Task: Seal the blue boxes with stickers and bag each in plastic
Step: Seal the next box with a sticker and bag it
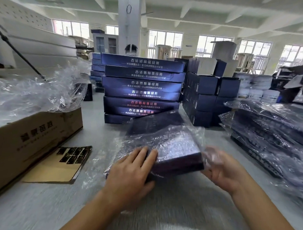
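One box [174, 148] is in hand, tilted on the worktop [167, 209] towards its near edge, with a clear bag [190, 130] over most of it. The far end looks uncovered, though blur leaves that unsure. The left hand [132, 169] grips the box's near left corner, fingers flat on top and thumb tucked against the front side. The right hand [224, 169] sits at the near right corner, partly under film, with its fingers curled on the bag. Whether it also holds the box I cannot tell. No sealing sticker is visible from here.

Risks, as I judge them:
- The thin film could snag on a box corner and tear if pulled hard.
- The glossy box could slip from the left hand's grip and slide out of the bag.
- Loose film spreads towards the sticker sheet [73, 154] beside the carton [33, 139] at the left edge and could drag it.
- The stack [142, 84] stands just behind, so a hard shove could knock it.
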